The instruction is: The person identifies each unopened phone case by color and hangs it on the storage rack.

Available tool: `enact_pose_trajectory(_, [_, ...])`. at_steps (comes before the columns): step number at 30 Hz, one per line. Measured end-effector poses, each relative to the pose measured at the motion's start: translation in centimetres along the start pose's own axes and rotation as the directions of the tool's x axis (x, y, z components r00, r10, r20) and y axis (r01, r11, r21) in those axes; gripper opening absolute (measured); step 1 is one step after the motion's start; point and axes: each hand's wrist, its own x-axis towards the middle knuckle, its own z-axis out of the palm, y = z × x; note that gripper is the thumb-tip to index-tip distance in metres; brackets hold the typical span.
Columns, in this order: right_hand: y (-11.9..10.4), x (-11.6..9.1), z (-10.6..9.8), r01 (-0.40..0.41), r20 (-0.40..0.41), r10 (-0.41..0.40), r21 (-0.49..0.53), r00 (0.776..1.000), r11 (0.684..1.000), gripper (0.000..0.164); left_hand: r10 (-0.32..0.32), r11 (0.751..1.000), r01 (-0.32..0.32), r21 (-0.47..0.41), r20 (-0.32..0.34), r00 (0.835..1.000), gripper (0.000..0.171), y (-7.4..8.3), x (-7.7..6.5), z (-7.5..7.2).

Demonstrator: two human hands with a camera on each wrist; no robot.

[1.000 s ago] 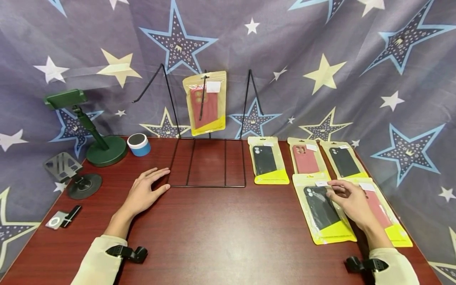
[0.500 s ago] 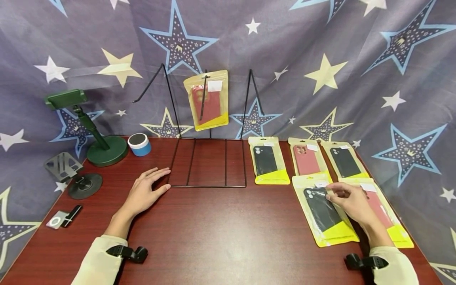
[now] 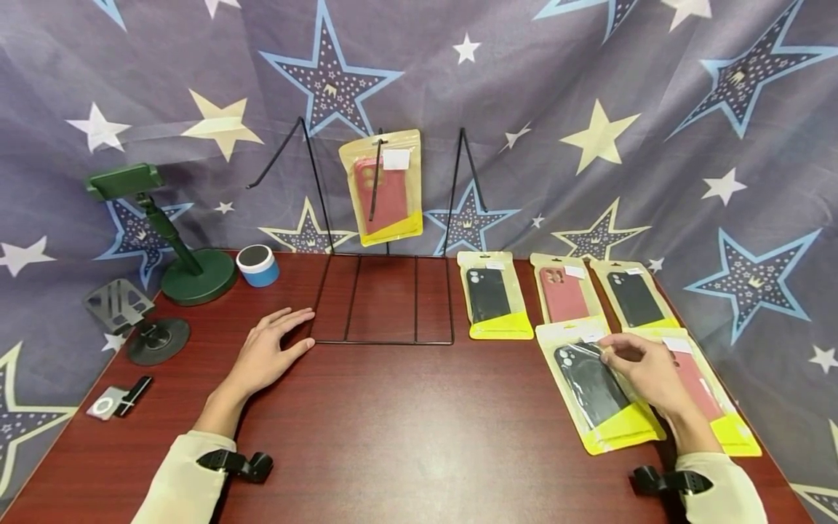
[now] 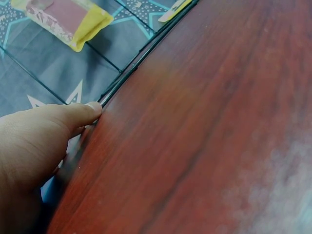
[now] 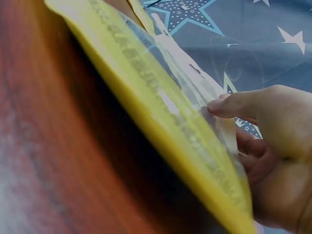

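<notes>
In the head view my right hand (image 3: 644,367) pinches the right edge of a packaged black phone case (image 3: 592,386) between thumb and fingers. The right wrist view shows the thumb on its clear film and the yellow lower edge (image 5: 161,126) raised off the table over a dark shadow. My left hand (image 3: 265,353) rests on the table, its thumb and fingertips touching the left side of a black wire display rack (image 3: 386,342). On the rack's middle hook hangs a packaged red phone case (image 3: 386,196); the two outer hooks carry nothing.
More packaged phone cases lie at the right: black (image 3: 489,295), red (image 3: 564,291), black (image 3: 635,298) and red (image 3: 697,386). At the left are a green phone stand (image 3: 196,276), a blue-and-white cylinder (image 3: 257,266), a grey stand (image 3: 157,342) and a small clear-and-black item (image 3: 118,400).
The lower end of the held package has swung slightly right and toward me, and its film has bent. The hanging red package has swayed a little. My left hand has stayed put.
</notes>
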Motion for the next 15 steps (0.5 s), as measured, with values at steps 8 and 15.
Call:
enact_pose_trajectory(8, [-0.31, 0.18, 0.02, -0.013, 0.004, 0.013, 0.035, 1.0, 0.999, 0.024, -0.003, 1.0, 0.003, -0.003, 0.004, 1.0, 0.053, 0.06, -0.01, -0.01])
enact_pose_trajectory(15, [-0.28, 0.21, -0.01, -0.07, 0.067, 0.064, 0.094, 0.996, 0.993, 0.023, 0.0, 1.0, 0.0, 0.003, 0.0, 1.0, 0.053, -0.03, 0.06, 0.03])
